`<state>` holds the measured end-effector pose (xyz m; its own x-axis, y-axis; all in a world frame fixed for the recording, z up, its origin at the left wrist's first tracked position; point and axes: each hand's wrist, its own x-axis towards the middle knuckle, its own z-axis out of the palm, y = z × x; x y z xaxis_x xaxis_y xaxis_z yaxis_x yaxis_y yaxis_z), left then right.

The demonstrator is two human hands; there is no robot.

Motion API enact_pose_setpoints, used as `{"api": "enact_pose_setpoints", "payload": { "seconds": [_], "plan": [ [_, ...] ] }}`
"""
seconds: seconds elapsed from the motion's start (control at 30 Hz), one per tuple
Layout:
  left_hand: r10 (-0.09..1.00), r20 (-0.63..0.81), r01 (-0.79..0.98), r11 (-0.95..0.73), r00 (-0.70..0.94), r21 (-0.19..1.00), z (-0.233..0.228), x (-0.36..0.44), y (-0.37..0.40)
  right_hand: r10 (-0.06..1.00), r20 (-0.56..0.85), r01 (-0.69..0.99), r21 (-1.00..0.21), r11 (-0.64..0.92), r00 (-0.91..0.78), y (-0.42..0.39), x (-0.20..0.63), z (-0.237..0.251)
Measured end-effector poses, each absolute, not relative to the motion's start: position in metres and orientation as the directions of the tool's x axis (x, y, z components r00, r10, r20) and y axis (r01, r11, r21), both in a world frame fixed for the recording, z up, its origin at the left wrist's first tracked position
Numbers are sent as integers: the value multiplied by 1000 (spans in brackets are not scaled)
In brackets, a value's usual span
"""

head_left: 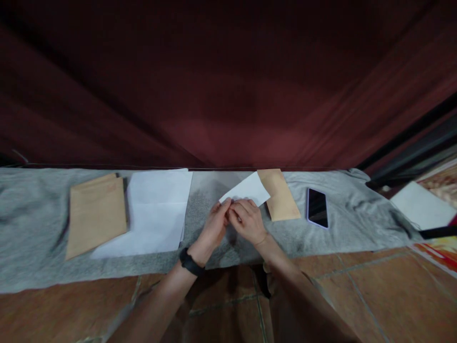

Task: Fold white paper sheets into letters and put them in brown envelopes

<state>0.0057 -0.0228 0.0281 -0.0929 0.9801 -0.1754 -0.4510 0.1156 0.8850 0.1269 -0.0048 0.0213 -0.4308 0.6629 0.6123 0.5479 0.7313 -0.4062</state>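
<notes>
A folded white sheet of paper is held in front of me, tilted up toward the right. My left hand pinches its lower left corner, thumb on top; a black band circles that wrist. Pressed close beside it, my right hand has its fingers curled over the paper's near edge. Just behind the sheet's right end lies a brown envelope, partly covered by it. The fingertips of both hands nearly meet, and what lies beneath them is hidden.
Grey cloth covers the surface. To the left lie white sheets, partly under several brown envelopes. A phone rests at the right. A dark red curtain hangs behind; floor tiles show in front.
</notes>
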Motion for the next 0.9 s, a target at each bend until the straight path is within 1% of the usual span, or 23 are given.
{"api": "enact_pose_setpoints", "payload": {
  "seconds": [0.07, 0.17, 0.23, 0.3, 0.37, 0.43, 0.5, 0.57, 0.63, 0.7, 0.8, 0.9],
  "plan": [
    [963, -215, -368, 144, -160, 919, 19, -3, -19, 743, 543, 522, -534, 665, -391, 0, 127, 17],
    [959, -228, -238, 185, -169, 954, 7, -17, -16, 860, 421, 470, -721, 510, -288, 7, 128, 6],
    [958, -228, -124, 208, -176, 970, 0, -24, -15, 901, 351, 457, -778, 432, -253, 9, 127, -4],
    [955, -212, 9, 219, -205, 976, -5, -29, -14, 913, 325, 470, -784, 406, -247, 8, 123, -15],
    [951, -187, 149, 228, -244, 962, -8, -32, -12, 900, 339, 519, -736, 435, -273, 3, 117, -25],
    [946, -160, 281, 240, -282, 929, -9, -34, -10, 871, 351, 605, -627, 491, -343, -4, 111, -34],
    [943, -137, 392, 255, -305, 884, -8, -33, -10, 847, 325, 690, -491, 532, -422, -11, 107, -40],
    [942, -120, 466, 263, -315, 845, -5, -31, -11, 841, 285, 750, -382, 540, -460, -16, 105, -44],
    [943, -109, 552, 276, -316, 787, -3, -29, -14, 847, 261, 791, -309, 528, -463, -17, 108, -46],
    [947, -101, 693, 294, -306, 658, -1, -27, -17, 850, 255, 815, -259, 519, -461, -17, 113, -48],
    [958, -78, 870, 284, -277, 404, 1, -25, -21, 853, 253, 835, -208, 509, -457, -15, 124, -49],
    [967, -46, 925, 254, -252, 282, 0, -25, -23, 860, 254, 853, -176, 492, -443, -13, 135, -51]
  ]
}}
